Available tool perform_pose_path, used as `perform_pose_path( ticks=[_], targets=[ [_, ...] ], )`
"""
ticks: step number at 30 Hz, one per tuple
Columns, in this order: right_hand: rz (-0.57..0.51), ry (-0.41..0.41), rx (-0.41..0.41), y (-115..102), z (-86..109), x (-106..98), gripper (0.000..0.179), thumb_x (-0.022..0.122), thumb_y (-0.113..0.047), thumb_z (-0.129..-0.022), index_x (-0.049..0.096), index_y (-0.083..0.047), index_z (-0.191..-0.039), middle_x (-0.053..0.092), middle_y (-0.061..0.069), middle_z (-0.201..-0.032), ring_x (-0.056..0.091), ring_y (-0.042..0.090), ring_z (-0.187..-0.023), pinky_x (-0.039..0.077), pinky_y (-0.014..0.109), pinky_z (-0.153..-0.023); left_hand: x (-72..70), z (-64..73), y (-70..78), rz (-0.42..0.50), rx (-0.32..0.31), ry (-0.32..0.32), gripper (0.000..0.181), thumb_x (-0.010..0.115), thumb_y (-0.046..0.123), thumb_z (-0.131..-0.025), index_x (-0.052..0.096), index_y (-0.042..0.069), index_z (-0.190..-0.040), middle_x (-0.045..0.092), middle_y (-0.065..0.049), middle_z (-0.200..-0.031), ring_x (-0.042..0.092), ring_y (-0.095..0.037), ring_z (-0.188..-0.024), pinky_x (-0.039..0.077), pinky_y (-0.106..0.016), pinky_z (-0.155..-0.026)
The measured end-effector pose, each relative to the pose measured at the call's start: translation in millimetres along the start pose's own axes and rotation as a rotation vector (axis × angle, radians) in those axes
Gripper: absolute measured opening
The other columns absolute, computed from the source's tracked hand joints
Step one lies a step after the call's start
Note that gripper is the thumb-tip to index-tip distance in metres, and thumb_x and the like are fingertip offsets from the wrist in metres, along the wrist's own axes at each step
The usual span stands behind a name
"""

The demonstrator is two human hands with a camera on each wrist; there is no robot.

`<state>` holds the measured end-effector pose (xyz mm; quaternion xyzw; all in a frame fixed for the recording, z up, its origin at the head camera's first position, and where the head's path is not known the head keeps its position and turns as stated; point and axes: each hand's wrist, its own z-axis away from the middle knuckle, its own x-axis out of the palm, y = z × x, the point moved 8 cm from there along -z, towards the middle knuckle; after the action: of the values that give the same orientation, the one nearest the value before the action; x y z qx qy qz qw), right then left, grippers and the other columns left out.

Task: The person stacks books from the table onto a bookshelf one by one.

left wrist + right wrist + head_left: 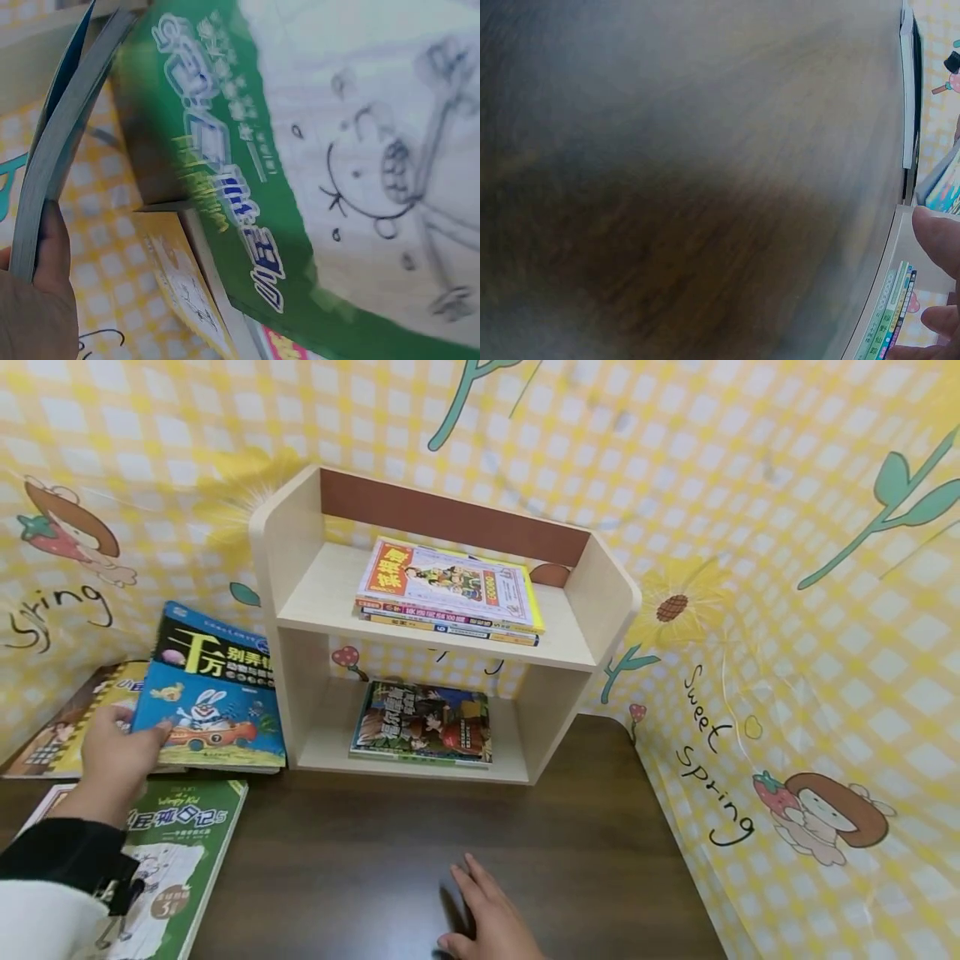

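My left hand (120,756) pinches a blue book (213,693) with a rabbit in a car on its cover, by its left edge. The left wrist view shows the thumb and fingers on either side of the book's pages (56,142). It is tilted up beside the shelf's left wall, overlapping a yellow spiral-edged book (112,702). Below the hand lies a green book (198,852), partly hidden by the sleeve. My right hand (495,914) is over the dark table (360,860) with fingers spread, holding nothing.
A two-level wooden shelf (450,652) stands at the back. Several stacked books (450,585) lie on its upper board, and a dark-covered stack (423,722) lies on the lower one. Yellow checked cloth (787,652) covers the walls behind and to the right.
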<state>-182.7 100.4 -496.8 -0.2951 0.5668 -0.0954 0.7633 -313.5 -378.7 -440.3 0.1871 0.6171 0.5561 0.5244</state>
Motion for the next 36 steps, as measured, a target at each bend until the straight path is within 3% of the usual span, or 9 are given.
perform_pose_path(
  ticks=[6,8,11,20,23,25,28,33,36],
  targets=[
    [0.017,0.017,-0.067,-10,-1.4,-2,0.078,0.075,-0.034,-0.084,0.038,-0.013,-0.149,0.027,0.011,-0.157,0.039,0.036,-0.135,0.044,0.055,-0.098,-21.5,25.6,-19.7,0.362,-0.134,0.093,0.021,0.057,0.019,-0.096,0.039,0.019,-0.107,0.039,-0.008,-0.117,0.049,-0.007,-0.079,0.047,-0.015,-0.053],
    [0.036,0.028,-0.085,-13,-2.0,-4,0.077,0.074,-0.034,-0.085,0.037,-0.013,-0.149,0.027,0.012,-0.157,0.038,0.035,-0.136,0.043,0.053,-0.099,-25.0,36.3,-23.2,0.504,-0.113,0.096,0.026,0.059,0.017,-0.095,0.037,0.028,-0.101,0.043,-0.001,-0.113,0.052,0.000,-0.072,0.048,-0.014,-0.051],
    [0.024,0.024,-0.090,-16,-2.7,-5,0.076,0.072,-0.034,-0.087,0.036,-0.014,-0.150,0.025,0.012,-0.158,0.037,0.035,-0.136,0.043,0.053,-0.099,-30.8,54.9,-29.1,0.638,-0.064,0.081,0.028,0.061,0.014,-0.093,0.038,0.028,-0.103,0.044,0.004,-0.099,0.057,0.002,-0.063,0.050,-0.015,-0.050],
    [0.023,0.089,-0.115,-27,-9.7,-16,0.075,0.071,-0.032,-0.088,0.035,-0.011,-0.150,0.026,0.014,-0.157,0.038,0.035,-0.136,0.042,0.053,-0.102,-48.9,102.1,-56.5,0.713,-0.002,0.077,0.032,0.062,0.011,-0.092,0.037,0.025,-0.105,0.057,0.012,-0.076,0.063,-0.001,-0.058,0.053,-0.019,-0.049],
    [-0.002,0.088,-0.112,-35,-13.5,-19,0.074,0.069,-0.035,-0.089,0.034,-0.013,-0.151,0.024,0.012,-0.158,0.038,0.033,-0.137,0.041,0.052,-0.103,-55.1,101.3,-85.3,0.845,0.098,0.081,0.035,0.062,0.002,-0.091,0.040,0.022,-0.108,0.065,0.008,-0.076,0.067,-0.005,-0.060,0.054,-0.022,-0.050],
    [-0.028,0.081,-0.114,-41,-15.7,-20,0.074,0.068,-0.036,-0.090,0.032,-0.014,-0.151,0.023,0.010,-0.159,0.037,0.032,-0.137,0.040,0.051,-0.104,-56.3,98.9,-107.7,0.959,0.215,0.046,0.037,0.060,-0.005,-0.090,0.041,0.018,-0.112,0.069,0.003,-0.084,0.070,-0.010,-0.066,0.056,-0.026,-0.054],
    [-0.071,0.065,-0.128,-52,-17.3,-22,0.073,0.065,-0.038,-0.092,0.030,-0.017,-0.152,0.022,0.008,-0.159,0.035,0.030,-0.139,0.038,0.051,-0.105,-52.5,105.4,-131.7,1.101,0.301,-0.034,0.043,0.053,-0.016,-0.090,0.039,0.013,-0.118,0.071,-0.005,-0.097,0.072,-0.016,-0.078,0.056,-0.029,-0.060],
    [-0.173,0.032,-0.130,-72,-16.5,-22,0.069,0.056,-0.045,-0.096,0.026,-0.021,-0.153,0.021,0.003,-0.160,0.030,0.026,-0.142,0.034,0.052,-0.108,-34.8,169.4,-88.0,1.190,0.361,-0.254,0.039,0.043,-0.019,-0.092,0.040,0.009,-0.118,0.071,-0.009,-0.102,0.071,-0.018,-0.085,0.057,-0.030,-0.065],
    [-0.250,0.011,-0.121,-80,-15.5,-19,0.068,0.051,-0.048,-0.097,0.025,-0.021,-0.154,0.023,0.003,-0.159,0.027,0.026,-0.143,0.031,0.054,-0.110,-20.0,202.6,-60.0,1.131,0.366,-0.367,0.036,0.039,-0.019,-0.094,0.044,0.009,-0.116,0.071,-0.009,-0.101,0.071,-0.018,-0.085,0.057,-0.029,-0.066]
  ],
)
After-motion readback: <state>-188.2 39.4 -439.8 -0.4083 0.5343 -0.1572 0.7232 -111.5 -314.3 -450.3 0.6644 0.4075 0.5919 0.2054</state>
